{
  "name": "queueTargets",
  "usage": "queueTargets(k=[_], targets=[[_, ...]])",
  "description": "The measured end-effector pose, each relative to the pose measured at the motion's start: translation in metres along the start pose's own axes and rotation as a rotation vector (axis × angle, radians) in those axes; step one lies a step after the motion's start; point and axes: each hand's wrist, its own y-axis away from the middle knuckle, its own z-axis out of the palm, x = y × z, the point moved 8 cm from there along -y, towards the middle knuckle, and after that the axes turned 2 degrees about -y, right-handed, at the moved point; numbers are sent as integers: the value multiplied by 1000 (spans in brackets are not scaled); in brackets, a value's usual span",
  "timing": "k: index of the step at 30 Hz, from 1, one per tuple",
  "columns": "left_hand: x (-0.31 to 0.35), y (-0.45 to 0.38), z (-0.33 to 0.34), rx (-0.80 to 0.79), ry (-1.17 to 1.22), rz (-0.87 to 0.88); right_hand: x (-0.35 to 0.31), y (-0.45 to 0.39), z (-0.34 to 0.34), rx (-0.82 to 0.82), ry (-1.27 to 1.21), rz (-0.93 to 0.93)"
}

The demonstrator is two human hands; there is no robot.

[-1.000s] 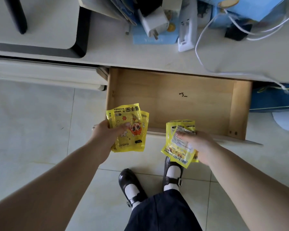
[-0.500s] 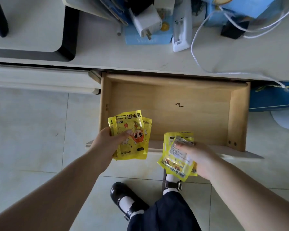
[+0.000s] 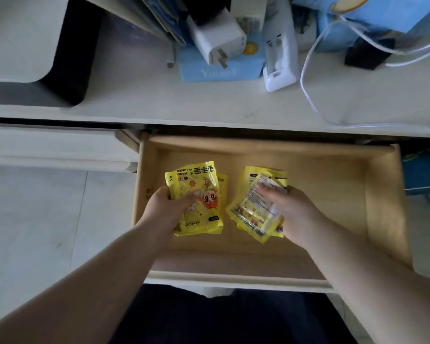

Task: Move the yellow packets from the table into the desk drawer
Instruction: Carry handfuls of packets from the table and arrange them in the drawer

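The wooden desk drawer (image 3: 380, 202) stands pulled out below the desk edge. Both my hands are inside it. My left hand (image 3: 168, 207) grips a small stack of yellow hand-warmer packets (image 3: 196, 192), printed face up, over the drawer's left part. My right hand (image 3: 292, 209) grips a second stack of yellow packets (image 3: 255, 217), label side up, near the drawer's middle. I cannot tell whether either stack touches the drawer bottom. The right half of the drawer holds nothing visible.
The white desktop (image 3: 233, 105) above carries a white charger plug (image 3: 219, 43), a white battery charger (image 3: 279, 58), a blue box (image 3: 221, 68), white cables (image 3: 315, 78) and a monitor base (image 3: 30, 45). A shut drawer (image 3: 55, 150) lies to the left. Tiled floor lies below.
Both hands moved forward with their packets, from over the drawer's front edge to inside the drawer. The view shifted closer over the drawer.
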Motion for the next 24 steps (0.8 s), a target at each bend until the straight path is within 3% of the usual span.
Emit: queueTargets(k=[6, 11, 17, 20, 24], targets=[[10, -43, -11, 204, -232, 161, 9, -41, 10, 52, 125, -129], [21, -60, -13, 323, -244, 310, -4, -62, 13, 125, 225, -277], [20, -53, 0, 351, -335, 483, -3, -75, 13, 181, 325, -328], [29, -40, 8, 346, -610, 633, -4, -77, 12, 205, 394, -336], [23, -34, 42, 113, -1303, 1037, -8, -80, 8, 238, 445, -370]])
